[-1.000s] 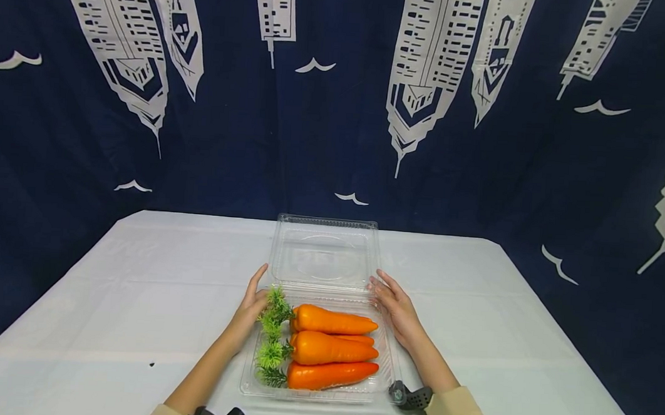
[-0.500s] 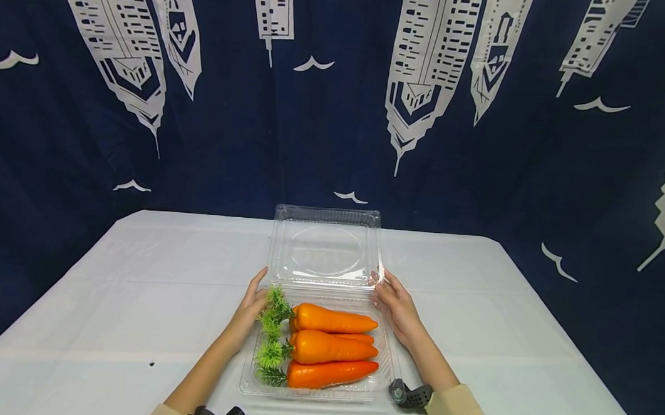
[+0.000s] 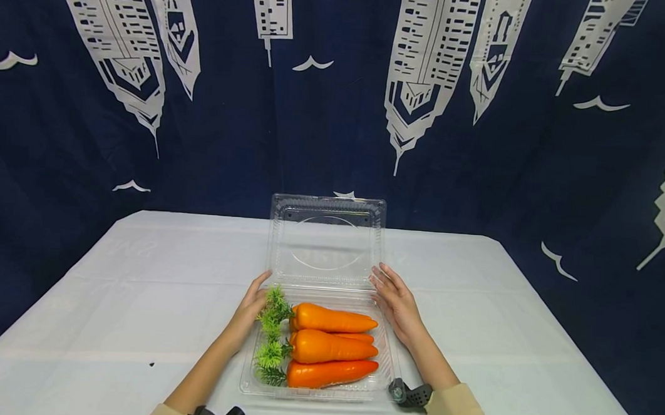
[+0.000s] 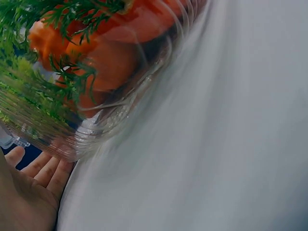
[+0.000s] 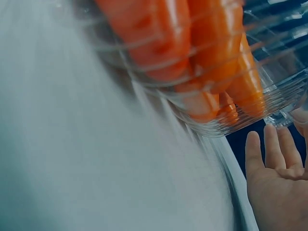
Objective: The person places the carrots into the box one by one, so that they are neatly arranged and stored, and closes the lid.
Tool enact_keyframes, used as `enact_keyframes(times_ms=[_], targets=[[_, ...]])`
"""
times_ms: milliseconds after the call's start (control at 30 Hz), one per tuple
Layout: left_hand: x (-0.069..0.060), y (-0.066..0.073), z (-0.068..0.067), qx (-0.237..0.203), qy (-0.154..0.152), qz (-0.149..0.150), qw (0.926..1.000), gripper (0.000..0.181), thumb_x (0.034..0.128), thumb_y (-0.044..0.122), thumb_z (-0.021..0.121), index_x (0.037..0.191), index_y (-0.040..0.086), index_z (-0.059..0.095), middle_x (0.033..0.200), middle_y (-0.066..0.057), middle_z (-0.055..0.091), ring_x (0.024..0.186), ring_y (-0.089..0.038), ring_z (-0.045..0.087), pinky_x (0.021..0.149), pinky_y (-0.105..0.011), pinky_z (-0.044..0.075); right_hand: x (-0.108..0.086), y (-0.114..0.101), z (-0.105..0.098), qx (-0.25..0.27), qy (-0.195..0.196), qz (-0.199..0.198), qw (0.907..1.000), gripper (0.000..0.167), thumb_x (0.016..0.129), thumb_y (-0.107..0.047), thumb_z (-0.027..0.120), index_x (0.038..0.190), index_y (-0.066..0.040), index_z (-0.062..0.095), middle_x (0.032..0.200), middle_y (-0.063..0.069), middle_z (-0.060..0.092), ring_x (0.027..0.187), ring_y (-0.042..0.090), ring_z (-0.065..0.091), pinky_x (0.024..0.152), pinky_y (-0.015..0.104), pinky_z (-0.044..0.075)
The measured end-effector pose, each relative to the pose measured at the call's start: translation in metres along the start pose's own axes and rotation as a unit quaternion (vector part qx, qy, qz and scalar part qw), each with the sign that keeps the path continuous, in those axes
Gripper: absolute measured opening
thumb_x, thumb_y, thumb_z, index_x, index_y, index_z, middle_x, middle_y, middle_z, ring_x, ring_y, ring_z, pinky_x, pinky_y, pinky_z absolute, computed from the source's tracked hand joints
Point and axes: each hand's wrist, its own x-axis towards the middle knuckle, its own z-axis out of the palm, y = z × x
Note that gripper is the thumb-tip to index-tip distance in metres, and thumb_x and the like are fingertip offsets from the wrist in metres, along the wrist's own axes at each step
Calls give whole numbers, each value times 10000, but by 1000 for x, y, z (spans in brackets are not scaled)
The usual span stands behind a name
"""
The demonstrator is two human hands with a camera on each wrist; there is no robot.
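A clear plastic clamshell box [image 3: 385,386] stands on the table in the head view, its lid [image 3: 326,245] hinged at the far side and tilted up and back. Several orange carrots [image 3: 336,348] with green leafy tops [image 3: 272,330] fill the base, tips to the right. My left hand [image 3: 248,313] is at the back left corner, its straight fingers against the box wall [image 4: 57,144]. At the back right, my right hand [image 3: 400,308] has its fingers extended beside the hinge and the lid's lower right edge; whether they touch it I cannot tell.
A white-covered table [image 3: 152,304] surrounds the box on all sides. One small dark speck [image 3: 152,364] lies on its left part. Behind the far edge hangs a navy curtain [image 3: 229,133] with white building prints.
The lid has risen from leaning far back to a steeper tilt. The right hand's fingers have shifted slightly at the lid's edge, while the left hand has hardly moved.
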Motion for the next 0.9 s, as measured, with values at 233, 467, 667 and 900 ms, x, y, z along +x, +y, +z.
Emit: enact_keyframes(times_ms=[233,467,667,900], targets=[[0,-2,1,-6,64,-10,10000,532,884,156,344,1409,179,259,1309,-205,451,1135,-284,470,931,-404,383,-1,0,0,186,-113,-97,9997,550,927,-63,426,1430,-91,203,1499,106,219,1126,-28,499,895,200,452],[-1,-2,0,45,18,11,10000,507,902,182,343,1404,197,277,1322,-203,413,1161,-304,428,905,-410,377,-3,1,-1,490,-378,-290,9977,495,935,-36,396,1401,-138,265,1337,-140,407,1144,-6,480,904,230,457],[-1,-2,0,47,34,-6,10000,512,897,183,347,1404,193,276,1270,-189,461,1076,-235,464,867,-338,373,-5,0,-2,895,-672,-582,9920,408,940,-9,351,1182,-298,507,1270,-187,504,1130,48,475,902,253,445],[-1,-1,0,61,28,-8,10000,513,901,182,343,1408,183,263,1299,-201,440,1135,-277,444,922,-399,363,-6,-6,-2,1232,-919,-404,9873,389,974,-59,247,1096,-296,531,1281,-168,485,1152,108,393,933,285,379]])
